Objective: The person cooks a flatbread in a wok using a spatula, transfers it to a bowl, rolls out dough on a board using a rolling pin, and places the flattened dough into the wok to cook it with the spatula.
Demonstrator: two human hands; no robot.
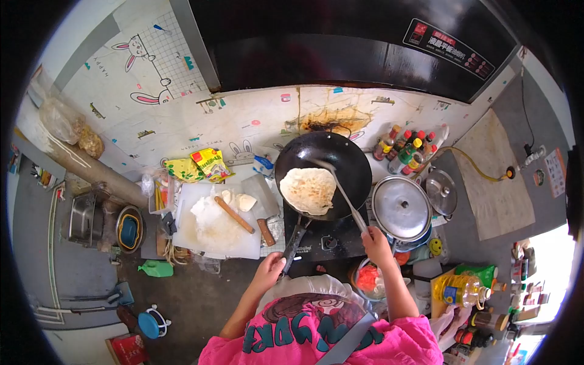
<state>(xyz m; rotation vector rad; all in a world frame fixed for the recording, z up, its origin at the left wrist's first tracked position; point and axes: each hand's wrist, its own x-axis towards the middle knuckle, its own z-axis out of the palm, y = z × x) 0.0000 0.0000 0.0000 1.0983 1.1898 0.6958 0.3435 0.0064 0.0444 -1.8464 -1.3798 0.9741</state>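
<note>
Black stovetop (348,241): wok (359,159) holding browned flatbread (308,191); lidded pot (394,216) beside.

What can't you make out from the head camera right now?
In the head view:
- Flatbread: its underside is hidden, facing the wok.
- Flame, if any: hidden beneath the wok.
- Spatula: part of its handle is covered by the right hand.
- Whatever is under the round metal lid: hidden by that lid.
- Sauce bottles: label print too small.
- Range hood: cut off by the top edge.
</note>
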